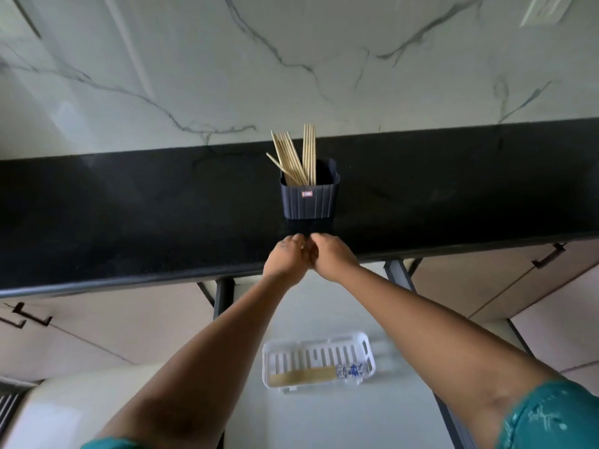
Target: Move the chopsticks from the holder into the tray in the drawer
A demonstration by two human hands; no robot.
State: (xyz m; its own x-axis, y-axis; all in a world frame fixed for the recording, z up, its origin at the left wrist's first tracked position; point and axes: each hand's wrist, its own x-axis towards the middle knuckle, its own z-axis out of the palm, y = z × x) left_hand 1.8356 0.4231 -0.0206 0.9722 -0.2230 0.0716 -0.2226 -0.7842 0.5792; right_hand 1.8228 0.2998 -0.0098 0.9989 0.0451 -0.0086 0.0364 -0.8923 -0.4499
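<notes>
Both arms reach forward from the bottom of the frame and converge near centre. Left hand (285, 259) sits just left of centre, back of hand up, fingers curled inward, knuckles facing away from the camera. Right hand (330, 256) is just right of centre, also curled, back up. The two hands touch at the thumb sides; slight motion blur there, so whether anything is pinched between them cannot be told. Forearms are bare and extended, elbows low at the frame's lower corners. Teal sleeves show at lower right and bottom left.
</notes>
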